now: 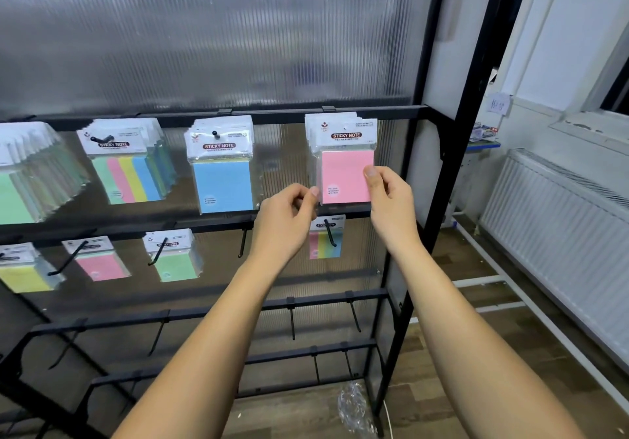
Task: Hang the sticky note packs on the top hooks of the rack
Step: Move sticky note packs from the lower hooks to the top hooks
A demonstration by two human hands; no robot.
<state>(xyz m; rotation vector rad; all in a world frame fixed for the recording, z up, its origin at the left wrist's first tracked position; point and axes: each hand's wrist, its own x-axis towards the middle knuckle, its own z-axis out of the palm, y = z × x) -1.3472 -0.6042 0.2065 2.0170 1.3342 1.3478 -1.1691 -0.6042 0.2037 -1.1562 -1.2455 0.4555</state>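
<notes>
A pink sticky note pack [343, 169] hangs at the right end of the rack's top bar [272, 115], in front of several more packs. My left hand [289, 220] pinches its lower left corner. My right hand [388, 196] pinches its right edge with thumb on the front. The hook under these packs is hidden. Further left on the top row hang a blue pack [223, 179], a striped multicolour pack [127, 173] and a thick green stack [20, 183].
The second row holds yellow, pink and green packs [173, 261] and a small striped pack [325, 242] below my hands. Bare black hooks [292, 322] stick out of the lower bars. A radiator [561, 234] lines the right wall. Crumpled plastic [354, 408] lies on the floor.
</notes>
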